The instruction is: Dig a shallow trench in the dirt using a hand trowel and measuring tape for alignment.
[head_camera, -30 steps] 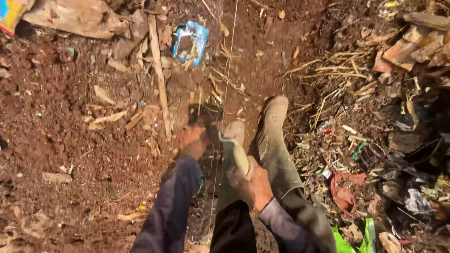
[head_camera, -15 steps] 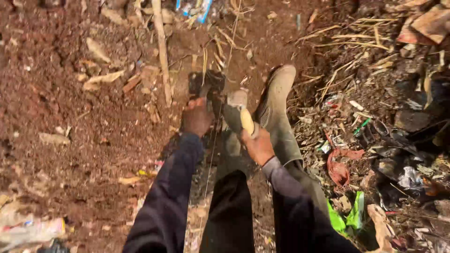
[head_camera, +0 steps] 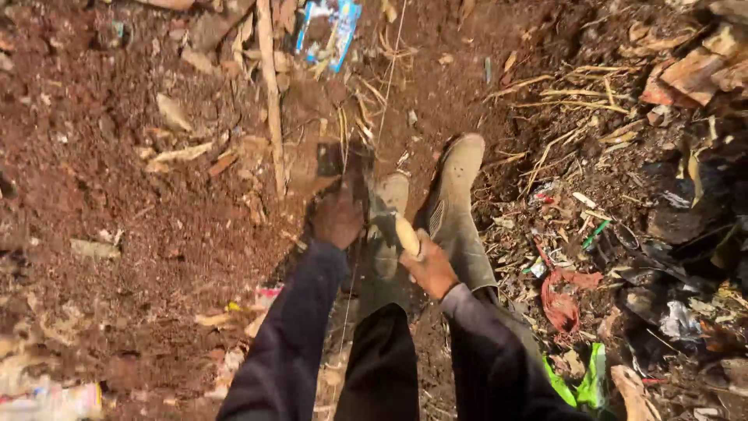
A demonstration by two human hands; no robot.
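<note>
Reddish-brown loose soil (head_camera: 156, 234) with dry sticks covers the ground. Left hand (head_camera: 336, 218) presses on the dirt; its grip I cannot tell. Right hand (head_camera: 430, 269) is closed around a pale wooden tool handle (head_camera: 407, 234), beside grey rubber boots (head_camera: 456, 203).

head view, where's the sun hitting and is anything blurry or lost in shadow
Head view: warm sunlight on the red-brown soil at left and the olive rubber boot; the litter heap at right sits in shade; the left hand is dark, its grip hard to read; the bottom-left corner is soft.
</note>
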